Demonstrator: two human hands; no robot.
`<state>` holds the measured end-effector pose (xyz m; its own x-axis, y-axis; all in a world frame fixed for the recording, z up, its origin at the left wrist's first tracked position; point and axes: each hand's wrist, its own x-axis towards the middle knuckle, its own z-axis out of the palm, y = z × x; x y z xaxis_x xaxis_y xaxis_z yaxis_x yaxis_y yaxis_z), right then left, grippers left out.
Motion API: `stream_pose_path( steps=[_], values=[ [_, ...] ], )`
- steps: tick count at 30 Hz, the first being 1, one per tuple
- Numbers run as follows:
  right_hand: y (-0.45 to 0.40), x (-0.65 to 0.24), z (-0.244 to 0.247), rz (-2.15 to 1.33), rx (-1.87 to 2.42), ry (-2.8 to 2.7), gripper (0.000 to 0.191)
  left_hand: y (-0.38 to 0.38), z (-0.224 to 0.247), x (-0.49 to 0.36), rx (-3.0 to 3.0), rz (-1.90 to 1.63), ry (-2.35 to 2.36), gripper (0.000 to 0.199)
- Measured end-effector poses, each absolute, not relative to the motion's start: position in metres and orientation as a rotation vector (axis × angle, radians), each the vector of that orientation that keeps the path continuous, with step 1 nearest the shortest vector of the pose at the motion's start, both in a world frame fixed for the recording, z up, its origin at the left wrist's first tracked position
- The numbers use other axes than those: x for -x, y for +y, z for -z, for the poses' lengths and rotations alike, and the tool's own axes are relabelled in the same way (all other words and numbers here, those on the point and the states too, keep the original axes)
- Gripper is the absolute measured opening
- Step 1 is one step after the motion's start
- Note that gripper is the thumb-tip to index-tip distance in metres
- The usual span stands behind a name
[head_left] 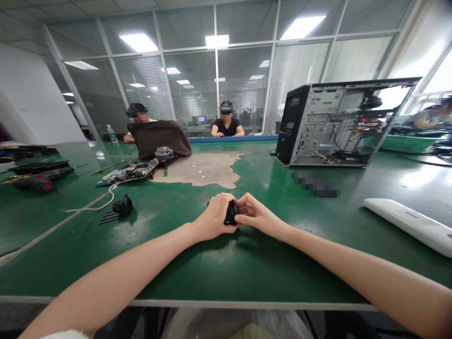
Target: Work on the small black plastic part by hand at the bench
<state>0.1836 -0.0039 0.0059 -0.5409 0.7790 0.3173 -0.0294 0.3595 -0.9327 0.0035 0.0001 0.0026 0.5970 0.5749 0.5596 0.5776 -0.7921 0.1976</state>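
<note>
**Hidden, Cropped and Blurred**

The left hand (213, 217) and right hand (254, 214) are covering most of a small black part (231, 213), so its shape is staying unclear. Both forearms are running off the near edge. A smeared patch (316, 184) on the table (247, 268) is hiding whatever is lying there. The white panel (411, 223) is being cropped at the right edge. Far left, dark tools (38, 176) are too small to identify. Faces of the far people are blurring out.
</note>
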Motion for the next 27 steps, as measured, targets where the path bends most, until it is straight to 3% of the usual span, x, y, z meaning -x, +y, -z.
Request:
stream_pose_path(
  steps=[27],
  values=[
    [0.0001, -0.1820, -0.0018, -1.259, 0.721, -1.814, 0.033, 0.0008, -0.0029, -0.0037, 2.819, 0.981, -1.040, 0.055]
  ],
)
